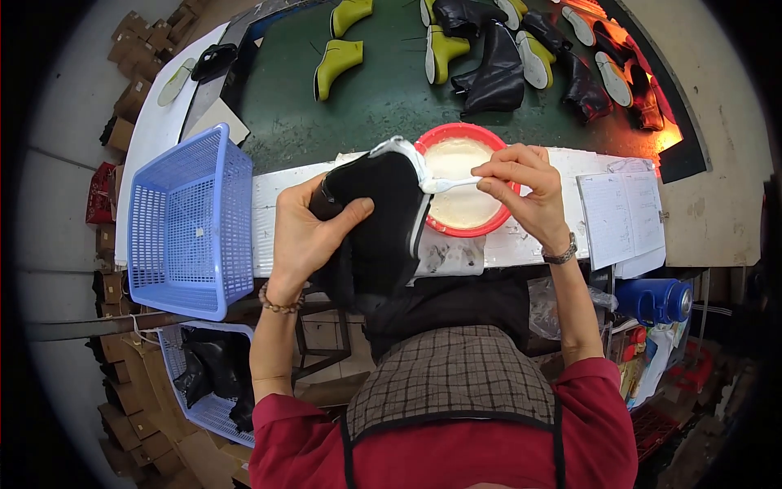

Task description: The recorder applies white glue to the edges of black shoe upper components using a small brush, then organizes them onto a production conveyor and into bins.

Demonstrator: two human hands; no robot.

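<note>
My left hand (314,228) is closed on a black boot upper (375,204), its thumb lying on the dark material. White paste coats the upper's far edge and runs down its right side. Between the fingertips of my right hand (525,183) is a small white brush (456,183), shaped like a toothbrush, its head touching the coated right edge. Just behind the brush stands a red bowl (466,130) of cream-coloured paste. The upper hides part of the bowl's left side and the fingers cover part of its right rim.
A blue plastic basket (218,220) stands at the left of the white worktop. Yellow-green shoe lasts (338,67) and black boots (493,73) are on the green surface beyond, near an orange glow at right. An open notebook (621,213) lies right; a blue flask (656,301) is below it.
</note>
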